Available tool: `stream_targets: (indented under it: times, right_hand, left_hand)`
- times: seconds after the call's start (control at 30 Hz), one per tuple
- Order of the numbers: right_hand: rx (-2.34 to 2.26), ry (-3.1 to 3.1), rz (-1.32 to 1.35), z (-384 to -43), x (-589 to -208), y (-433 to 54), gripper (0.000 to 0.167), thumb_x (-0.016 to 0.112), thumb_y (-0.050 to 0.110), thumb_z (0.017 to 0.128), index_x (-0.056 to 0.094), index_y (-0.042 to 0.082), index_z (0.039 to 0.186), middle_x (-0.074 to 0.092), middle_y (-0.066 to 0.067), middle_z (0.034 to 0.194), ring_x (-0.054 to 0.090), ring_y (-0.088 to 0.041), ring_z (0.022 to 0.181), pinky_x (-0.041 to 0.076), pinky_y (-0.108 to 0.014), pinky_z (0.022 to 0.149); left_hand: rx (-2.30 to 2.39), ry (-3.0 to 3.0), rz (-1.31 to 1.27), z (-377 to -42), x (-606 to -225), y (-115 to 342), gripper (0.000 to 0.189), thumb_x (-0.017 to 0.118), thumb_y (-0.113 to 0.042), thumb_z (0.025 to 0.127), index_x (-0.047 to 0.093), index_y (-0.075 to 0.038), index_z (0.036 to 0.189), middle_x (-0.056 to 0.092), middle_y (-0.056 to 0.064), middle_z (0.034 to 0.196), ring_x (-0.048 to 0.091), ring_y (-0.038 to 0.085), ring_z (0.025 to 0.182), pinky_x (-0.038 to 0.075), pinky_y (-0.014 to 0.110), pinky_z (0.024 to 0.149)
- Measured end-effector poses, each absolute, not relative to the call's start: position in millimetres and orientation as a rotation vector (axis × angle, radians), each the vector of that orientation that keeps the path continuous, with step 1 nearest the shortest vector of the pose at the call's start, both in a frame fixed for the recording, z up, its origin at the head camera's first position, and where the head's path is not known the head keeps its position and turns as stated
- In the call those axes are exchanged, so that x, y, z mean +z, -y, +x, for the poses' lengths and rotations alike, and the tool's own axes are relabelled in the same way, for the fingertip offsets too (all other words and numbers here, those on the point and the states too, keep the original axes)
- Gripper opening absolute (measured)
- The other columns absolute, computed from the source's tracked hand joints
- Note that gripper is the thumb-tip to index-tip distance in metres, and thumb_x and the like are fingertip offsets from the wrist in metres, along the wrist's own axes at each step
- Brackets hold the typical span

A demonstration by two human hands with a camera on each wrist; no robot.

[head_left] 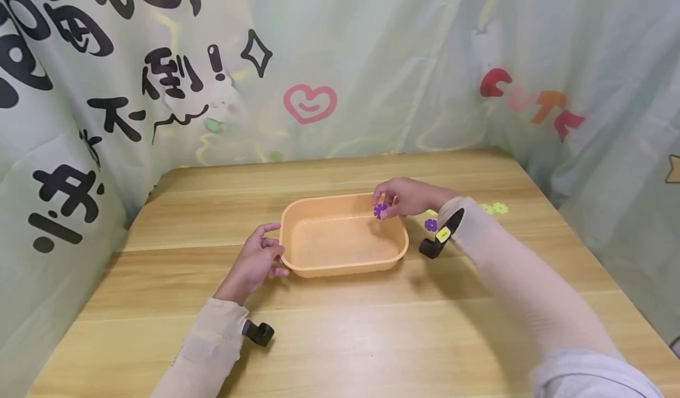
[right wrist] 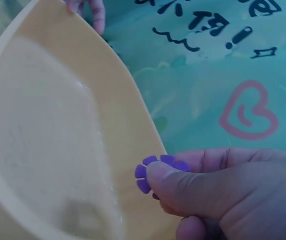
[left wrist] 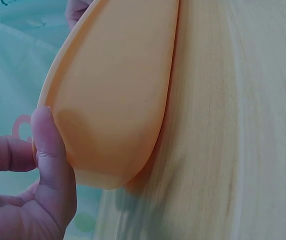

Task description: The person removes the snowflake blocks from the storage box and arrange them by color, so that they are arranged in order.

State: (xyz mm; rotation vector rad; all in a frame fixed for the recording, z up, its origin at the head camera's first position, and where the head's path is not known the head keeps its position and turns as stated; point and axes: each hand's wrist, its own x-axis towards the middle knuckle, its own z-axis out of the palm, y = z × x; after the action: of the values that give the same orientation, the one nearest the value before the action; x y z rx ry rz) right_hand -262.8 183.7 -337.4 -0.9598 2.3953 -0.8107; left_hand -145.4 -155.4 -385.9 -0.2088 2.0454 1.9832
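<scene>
An orange plastic basin point(head_left: 345, 266) sits on the table with nothing lying in it. My left hand point(head_left: 257, 260) holds its left end, the thumb over the rim and a finger behind the wall, as the left wrist view shows. Above the basin's far right corner, my right hand point(head_left: 406, 197) pinches a purple snowflake disc point(right wrist: 142, 172) between thumb and finger. The disc has petal-like notches around its edge. Another purple disc point(head_left: 431, 225) lies on the table right of the basin, with a yellow piece partly hidden by my right wrist.
Yellow-green snowflake discs point(head_left: 500, 208) lie farther right, beyond my right forearm. The wooden table point(head_left: 340, 333) extends around the basin. A printed curtain point(head_left: 382, 61) hangs behind the table and along both sides. Each wrist carries a black camera mount.
</scene>
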Motion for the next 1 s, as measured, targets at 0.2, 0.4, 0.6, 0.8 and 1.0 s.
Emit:
stream_targets:
  times: [0.2, 0.4, 0.6, 0.8, 1.0]
  right_hand:
    - [-0.856, -2.435, -0.923, -260.0, -335.8, -201.2, 0.027, 0.066, 0.009, 0.092, 0.061, -0.001, 0.116, 0.064, -0.007, 0.080, 0.057, -0.023, 0.055, 0.053, -0.037, 0.051]
    - [-0.935, -2.473, -0.887, -257.1, -345.1, -228.4, 0.025, 0.064, 0.010, 0.093, 0.061, 0.001, 0.116, 0.066, -0.013, 0.087, 0.059, -0.030, 0.059, 0.055, -0.042, 0.053]
    - [-0.998, -2.532, -0.750, -248.9, -354.1, -256.8, 0.026, 0.065, 0.013, 0.093, 0.058, 0.002, 0.115, 0.063, -0.014, 0.083, 0.059, -0.031, 0.062, 0.053, -0.034, 0.054]
    - [-1.086, -2.538, -0.655, -243.0, -361.8, -278.6, 0.025, 0.064, 0.008, 0.092, 0.054, 0.002, 0.114, 0.060, -0.013, 0.077, 0.056, -0.028, 0.057, 0.051, -0.032, 0.048]
    - [-1.073, -2.616, -0.634, -237.4, -367.7, -295.0, 0.030, 0.065, 0.006, 0.091, 0.055, 0.001, 0.119, 0.065, -0.013, 0.087, 0.060, -0.025, 0.064, 0.052, -0.032, 0.052]
  left_hand:
    - [1.978, -2.056, -0.222, -146.2, -385.4, 156.1, 0.058, 0.047, 0.008, 0.093, 0.030, -0.010, 0.146, 0.040, 0.016, 0.107, 0.052, 0.021, 0.075, 0.058, 0.030, 0.056]
    - [1.977, -2.049, -0.213, -146.5, -386.5, 156.5, 0.058, 0.047, 0.008, 0.093, 0.030, -0.010, 0.146, 0.040, 0.016, 0.107, 0.052, 0.020, 0.075, 0.058, 0.030, 0.056]
    - [1.978, -2.043, -0.204, -146.9, -386.5, 156.9, 0.058, 0.047, 0.008, 0.093, 0.029, -0.010, 0.146, 0.040, 0.017, 0.109, 0.051, 0.020, 0.075, 0.058, 0.029, 0.056]
    - [1.967, -2.057, -0.216, -147.0, -385.5, 156.0, 0.058, 0.047, 0.008, 0.093, 0.030, -0.010, 0.146, 0.040, 0.016, 0.108, 0.051, 0.020, 0.076, 0.058, 0.030, 0.056]
    - [1.966, -2.056, -0.222, -145.8, -385.3, 155.7, 0.059, 0.047, 0.008, 0.093, 0.030, -0.011, 0.146, 0.040, 0.017, 0.110, 0.051, 0.020, 0.076, 0.058, 0.029, 0.056]
